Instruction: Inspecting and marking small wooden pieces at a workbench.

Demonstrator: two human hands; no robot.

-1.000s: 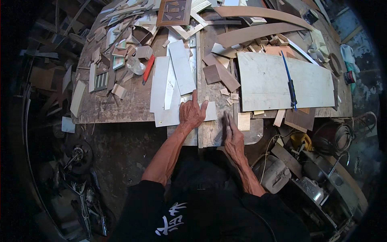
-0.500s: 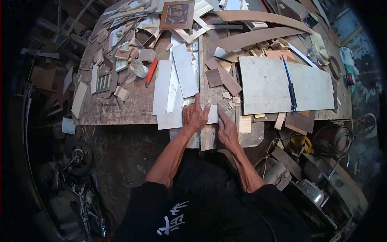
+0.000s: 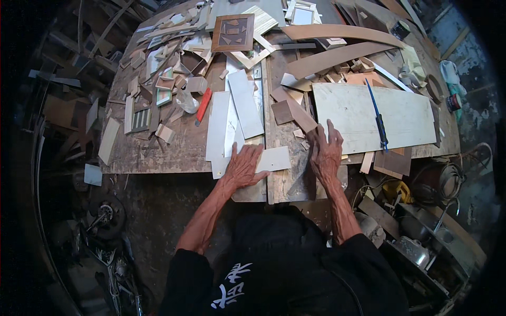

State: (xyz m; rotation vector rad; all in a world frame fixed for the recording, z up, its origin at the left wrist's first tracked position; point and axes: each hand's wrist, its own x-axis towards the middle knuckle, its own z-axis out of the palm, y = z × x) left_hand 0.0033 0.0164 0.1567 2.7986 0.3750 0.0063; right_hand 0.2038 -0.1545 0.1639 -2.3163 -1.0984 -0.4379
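Note:
My left hand (image 3: 243, 164) lies with fingers spread on a narrow pale strip (image 3: 276, 158) that runs crosswise near the bench's front edge. More pale strips (image 3: 217, 124) lie lengthwise just beyond that hand. My right hand (image 3: 327, 154) is apart from the strip, fingers stretched out and spread, beside small wood offcuts (image 3: 299, 134) and the near left corner of a large whitish panel (image 3: 348, 113). Nothing shows in its grasp. A brown wood block (image 3: 283, 112) sits just past the offcuts. Left of the strips rests a red utility knife (image 3: 203, 107).
Wood scraps (image 3: 164, 84) crowd the bench's left side. A thin blue tool with a black handle (image 3: 380, 126) lies on the panel. Two curved brown boards (image 3: 337, 57) and a framed inlaid panel (image 3: 232, 32) are farther back. Metal vessels (image 3: 414, 252) stand below right.
My right hand has left the strip's right end and moved right, fingers opening. My left hand has changed from a pointing pose to lying spread over the strip. The view has shifted slightly.

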